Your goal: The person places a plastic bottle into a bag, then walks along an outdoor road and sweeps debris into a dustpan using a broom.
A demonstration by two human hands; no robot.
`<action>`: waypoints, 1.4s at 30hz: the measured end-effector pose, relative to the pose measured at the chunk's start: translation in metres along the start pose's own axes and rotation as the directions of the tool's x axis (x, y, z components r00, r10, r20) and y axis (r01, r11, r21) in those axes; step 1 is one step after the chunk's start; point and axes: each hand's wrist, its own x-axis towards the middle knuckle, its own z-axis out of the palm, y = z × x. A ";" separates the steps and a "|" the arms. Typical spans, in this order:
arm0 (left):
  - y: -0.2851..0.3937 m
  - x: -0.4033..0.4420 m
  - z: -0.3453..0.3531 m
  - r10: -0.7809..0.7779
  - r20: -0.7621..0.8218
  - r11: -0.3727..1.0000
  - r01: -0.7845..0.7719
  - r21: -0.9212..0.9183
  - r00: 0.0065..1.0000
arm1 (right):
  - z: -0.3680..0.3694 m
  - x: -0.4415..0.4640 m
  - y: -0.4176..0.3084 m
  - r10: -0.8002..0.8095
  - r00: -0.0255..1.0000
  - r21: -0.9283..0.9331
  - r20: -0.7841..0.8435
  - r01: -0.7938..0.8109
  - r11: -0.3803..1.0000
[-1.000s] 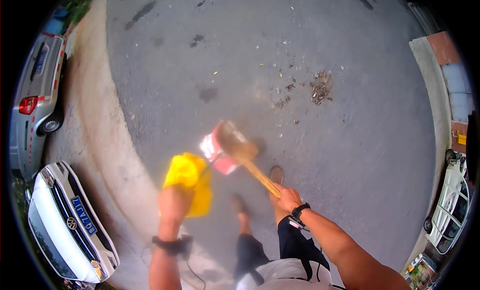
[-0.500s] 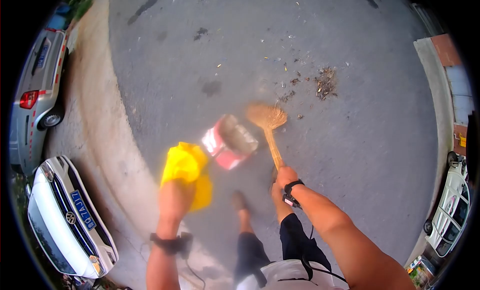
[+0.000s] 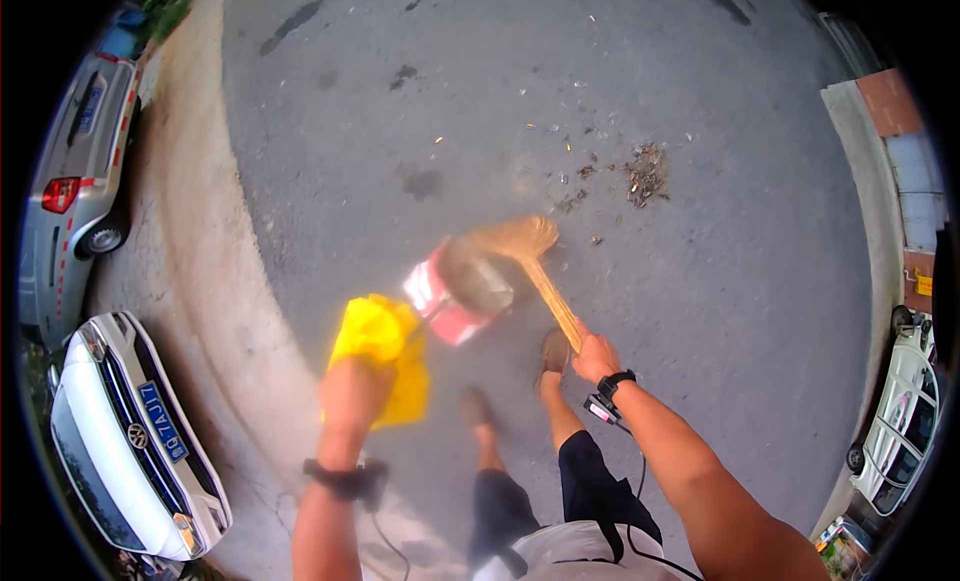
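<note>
Scoop (image 3: 462,289) hazy (perhaps partly behind broom (image 3: 525,243))

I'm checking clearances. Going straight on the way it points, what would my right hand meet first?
Past the handle it grips, your right hand would likely meet the broom head; depth is unclear.

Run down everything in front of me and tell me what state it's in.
Yellow plastic-looking sheet: crumpled, gripped in the left hand.
Straw-coloured broom with a long handle: tilted, gripped in the right hand.
Red-and-white dustpan: open-topped; contents too blurred to tell.
Brown debris pile: loose, uncovered.
White Volkswagen car: bonnet shut.
</note>
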 end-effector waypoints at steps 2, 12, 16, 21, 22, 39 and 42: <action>-0.004 -0.006 0.002 0.002 0.030 1.000 -0.002 0.008 1.000 | 0.004 0.033 -0.028 0.023 0.999 -0.022 -0.028 -0.023 0.999; -0.048 -0.031 0.009 -0.038 -0.005 0.995 0.037 -0.090 0.999 | 0.058 -0.059 0.012 -0.132 0.975 0.058 0.176 0.124 0.991; -0.059 -0.041 0.009 -0.058 0.011 0.993 0.058 -0.103 0.998 | 0.039 -0.072 0.028 -0.031 0.988 0.131 0.149 0.011 0.991; -0.065 -0.046 0.018 -0.066 0.012 0.996 0.066 -0.055 0.998 | 0.006 0.012 -0.022 -0.013 0.998 0.001 -0.069 0.013 1.000; -0.068 -0.048 0.022 -0.066 0.012 0.997 0.067 -0.046 0.998 | 0.008 0.036 -0.033 -0.014 0.996 -0.003 -0.086 0.014 1.000; -0.066 -0.057 0.013 0.033 -0.002 0.987 -0.033 -0.159 0.999 | 0.075 -0.131 0.086 -0.005 0.997 0.259 -0.079 0.026 0.966; -0.059 -0.059 0.009 0.078 0.025 0.988 -0.074 -0.139 0.997 | 0.046 -0.121 0.099 0.356 0.925 0.591 0.135 -0.364 0.721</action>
